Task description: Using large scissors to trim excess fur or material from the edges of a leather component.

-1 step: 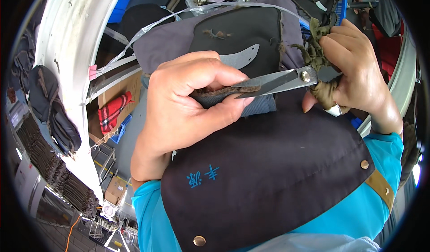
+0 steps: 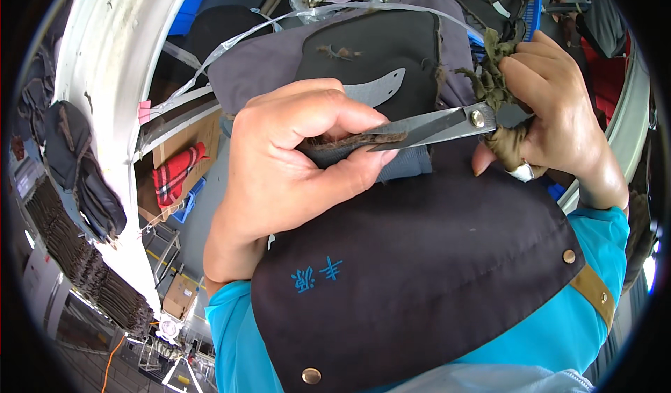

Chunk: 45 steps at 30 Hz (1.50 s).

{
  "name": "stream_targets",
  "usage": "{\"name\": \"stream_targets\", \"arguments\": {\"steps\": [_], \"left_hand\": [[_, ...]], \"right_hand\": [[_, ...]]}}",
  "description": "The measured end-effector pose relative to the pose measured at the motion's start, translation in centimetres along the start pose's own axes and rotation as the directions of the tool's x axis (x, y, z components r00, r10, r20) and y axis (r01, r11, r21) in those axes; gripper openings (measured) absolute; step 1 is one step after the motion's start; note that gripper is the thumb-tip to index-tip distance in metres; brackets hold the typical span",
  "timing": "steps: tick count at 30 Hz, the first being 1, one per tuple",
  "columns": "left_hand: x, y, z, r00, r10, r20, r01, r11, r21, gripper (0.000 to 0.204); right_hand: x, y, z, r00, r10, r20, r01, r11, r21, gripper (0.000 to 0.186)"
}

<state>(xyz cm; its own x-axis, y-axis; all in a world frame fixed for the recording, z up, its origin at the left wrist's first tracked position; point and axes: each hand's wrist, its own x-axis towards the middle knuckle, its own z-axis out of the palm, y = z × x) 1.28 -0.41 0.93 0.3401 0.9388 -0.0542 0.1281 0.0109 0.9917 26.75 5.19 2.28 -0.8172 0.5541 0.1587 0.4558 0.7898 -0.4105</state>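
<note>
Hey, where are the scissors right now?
In the head view, the scissors lie across the upper middle, handles in the right hand, blade tips at the grey fabric piece pinched by the left hand.

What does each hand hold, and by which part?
The left hand pinches a dark fabric piece by its frayed edge. The right hand holds scissors by the cloth-wrapped handles.

Steel scissors (image 2: 433, 126) shut on frayed grey fabric strip (image 2: 349, 141)
</note>
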Motion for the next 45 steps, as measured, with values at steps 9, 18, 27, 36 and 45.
{"name": "stream_targets", "arguments": {"steps": [9,18,27,36,45], "left_hand": [[0.0,0.0,0.2,1.0,-0.024,-0.015,0.024,1.0,-0.008,0.014],[-0.2,-0.1,0.3,0.997,-0.079,-0.007,0.079,0.997,-0.008,0.014],[-0.2,-0.4,0.0,0.998,-0.049,0.03,0.048,0.998,0.03,0.017],[0.3,0.0,-0.3,0.998,0.032,0.05,-0.033,0.999,0.012,0.016],[0.8,0.2,-0.2,0.987,0.11,0.116,-0.108,0.994,-0.022,0.01]], "right_hand": [[-0.2,-0.1,-0.1,1.0,0.013,0.011,-0.013,1.0,-0.011,0.051],[-0.1,-0.2,-0.5,1.0,0.011,0.007,-0.011,0.996,-0.089,0.051],[-0.1,0.2,-0.3,1.0,0.005,-0.005,-0.005,0.996,-0.088,0.054],[-0.5,0.1,0.9,0.855,0.43,0.289,-0.47,0.408,0.783,0.067],[1.8,-2.4,4.2,0.974,0.228,-0.006,-0.082,0.373,0.924,0.047]]}}
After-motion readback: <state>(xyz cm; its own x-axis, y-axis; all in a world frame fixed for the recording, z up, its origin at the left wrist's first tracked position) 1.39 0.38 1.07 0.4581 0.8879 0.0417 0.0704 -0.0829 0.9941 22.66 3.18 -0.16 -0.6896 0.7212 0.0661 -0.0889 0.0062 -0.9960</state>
